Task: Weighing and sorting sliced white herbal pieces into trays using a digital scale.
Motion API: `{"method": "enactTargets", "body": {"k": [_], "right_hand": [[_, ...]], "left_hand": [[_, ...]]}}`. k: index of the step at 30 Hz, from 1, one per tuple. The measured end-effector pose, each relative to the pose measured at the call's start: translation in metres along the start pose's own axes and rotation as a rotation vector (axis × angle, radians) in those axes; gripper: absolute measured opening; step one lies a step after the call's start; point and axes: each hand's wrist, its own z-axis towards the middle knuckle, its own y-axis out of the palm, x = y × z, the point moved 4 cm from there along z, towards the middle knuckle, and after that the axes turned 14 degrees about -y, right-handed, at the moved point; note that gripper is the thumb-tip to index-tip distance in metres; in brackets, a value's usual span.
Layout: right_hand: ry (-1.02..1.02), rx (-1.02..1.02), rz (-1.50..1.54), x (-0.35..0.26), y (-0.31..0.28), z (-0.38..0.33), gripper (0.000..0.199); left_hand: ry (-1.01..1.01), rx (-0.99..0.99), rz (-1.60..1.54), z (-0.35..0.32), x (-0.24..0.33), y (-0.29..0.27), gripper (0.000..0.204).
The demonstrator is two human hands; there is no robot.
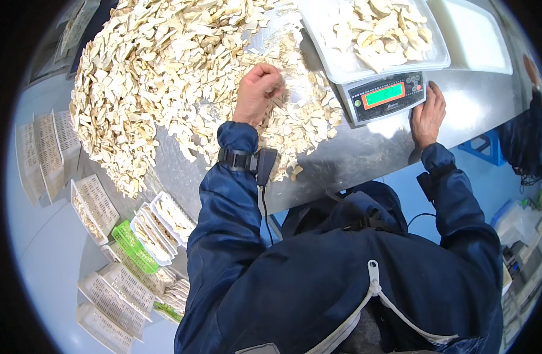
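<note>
Whether the left hand pinches anything is hidden. Beyond it, the upper edge cuts off the pale sliced pile; beyond the right hand, the clear tub.

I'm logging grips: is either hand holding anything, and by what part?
The curled left hand: cannot tell. The right hand holds nothing visible, beside the digital scale.

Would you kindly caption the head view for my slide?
Left hand over pale slices, right hand beside a scale bearing a tub.
</note>
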Motion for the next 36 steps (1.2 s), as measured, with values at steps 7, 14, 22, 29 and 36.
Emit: {"method": "enactTargets", "body": {"k": [7, 14, 22, 29, 36], "right_hand": [[-0.007, 0.002, 0.018, -0.004, 0.000, 0.002, 0.039], [0.001, 0.005, 0.018, -0.003, -0.001, 0.002, 0.040], [0.000, 0.004, 0.000, -0.001, -0.001, 0.001, 0.040], [-0.006, 0.002, 0.012, -0.003, 0.000, 0.001, 0.041], [-0.013, 0.011, 0.003, -0.004, -0.001, 0.002, 0.040]], "left_hand": [[0.257, 0.597, 1.021, 0.028, 0.013, 0.016, 0.024], [0.285, 0.570, 1.152, 0.034, 0.012, 0.021, 0.023], [-0.043, -0.106, -0.379, 0.012, -0.001, 0.006, 0.014], [0.251, 0.425, 1.142, 0.026, 0.004, 0.032, 0.025], [0.277, 0.433, 1.321, 0.030, 0.001, 0.033, 0.016]]}}
